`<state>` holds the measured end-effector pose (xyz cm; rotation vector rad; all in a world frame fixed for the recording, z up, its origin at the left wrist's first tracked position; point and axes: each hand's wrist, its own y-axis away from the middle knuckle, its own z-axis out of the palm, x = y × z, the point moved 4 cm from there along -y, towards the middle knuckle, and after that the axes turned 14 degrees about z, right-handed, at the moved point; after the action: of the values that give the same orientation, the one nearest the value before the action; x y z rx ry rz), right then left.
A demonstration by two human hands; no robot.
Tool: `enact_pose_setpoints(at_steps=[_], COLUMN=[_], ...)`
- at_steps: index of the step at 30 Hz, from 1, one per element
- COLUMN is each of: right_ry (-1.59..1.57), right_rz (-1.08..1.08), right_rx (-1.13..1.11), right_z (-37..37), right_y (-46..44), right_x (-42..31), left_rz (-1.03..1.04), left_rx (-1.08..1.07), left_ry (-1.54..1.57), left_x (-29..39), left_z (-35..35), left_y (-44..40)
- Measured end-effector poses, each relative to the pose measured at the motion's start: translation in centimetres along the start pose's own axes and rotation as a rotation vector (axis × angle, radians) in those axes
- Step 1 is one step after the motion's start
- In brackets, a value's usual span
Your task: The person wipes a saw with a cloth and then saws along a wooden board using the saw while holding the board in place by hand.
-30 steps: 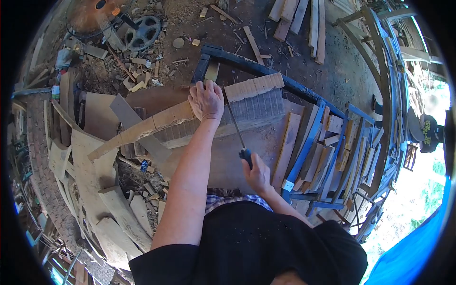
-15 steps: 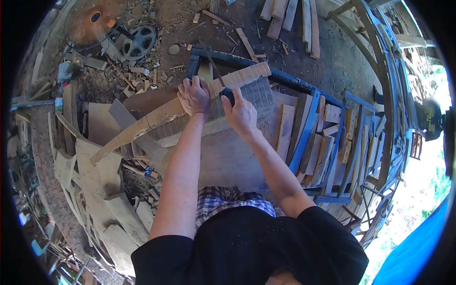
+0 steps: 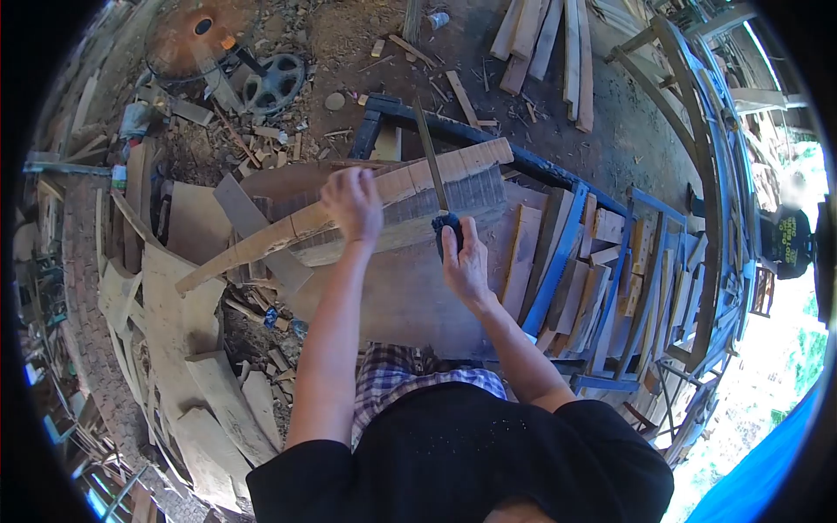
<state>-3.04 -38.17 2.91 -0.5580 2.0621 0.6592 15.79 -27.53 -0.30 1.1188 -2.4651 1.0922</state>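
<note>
Right hand (image 3: 468, 261) wrapped around a bladed tool (image 3: 430, 157); left hand (image 3: 352, 206) blurred, its opening and contact with curved timber (image 3: 399, 183) unclear. Timber lies ahead of the right grip, crossed by the tool; ribbed grey piece (image 3: 479, 193) along its near edge; dark handle (image 3: 443, 228) within the fingers. Risk: weak left-hand pressure could let timber shift, deflecting the tool.

Shows a flat brown board (image 3: 392, 301) carrying a bundle of wood pieces (image 3: 479, 189), laid at a slant with pale edges uppermost. Beyond, shows a debris-strewn floor (image 3: 629, 144), bearing several long planks (image 3: 585, 74) roughly side by side toward the right, a short stick (image 3: 462, 98) near them, a small round disc (image 3: 335, 102) and, farther left, scattered wood scraps (image 3: 270, 132).
</note>
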Motion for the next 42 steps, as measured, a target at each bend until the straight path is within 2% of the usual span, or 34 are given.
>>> enact_pose_setpoints(at_steps=[2, 6, 11, 14, 31, 42], right_ry=[-0.049, 0.003, 0.124, 0.142, 0.331, 0.377], right_rz=[-0.033, -0.068, -0.082, -0.062, -0.054, -0.02], right_rx=[-0.02, -0.079, -0.117, -0.092, 0.166, 0.137], right_z=[0.8, 3.5, 6.8, 7.6, 10.2, 11.2], right_y=[0.5, 2.5, 4.4, 5.0, 7.4, 5.9], right_x=[-0.1, -1.2, -1.6, -2.0, -3.2, -3.7], left_rz=[-0.134, -0.008, -0.084, -0.087, -0.108, -0.116], left_rx=[-0.041, -0.065, -0.174, -0.245, -0.285, -0.253], left_ry=[-0.264, -0.284, -0.415, -0.429, -0.421, -0.369], left_x=[-2.6, -4.9, -5.3, -5.2, -5.0, -5.4], left_z=[-2.6, -3.2, -1.6, -1.6, -1.8, -1.7], left_y=[1.2, 1.8, 1.4, 1.0, 0.6, 1.0])
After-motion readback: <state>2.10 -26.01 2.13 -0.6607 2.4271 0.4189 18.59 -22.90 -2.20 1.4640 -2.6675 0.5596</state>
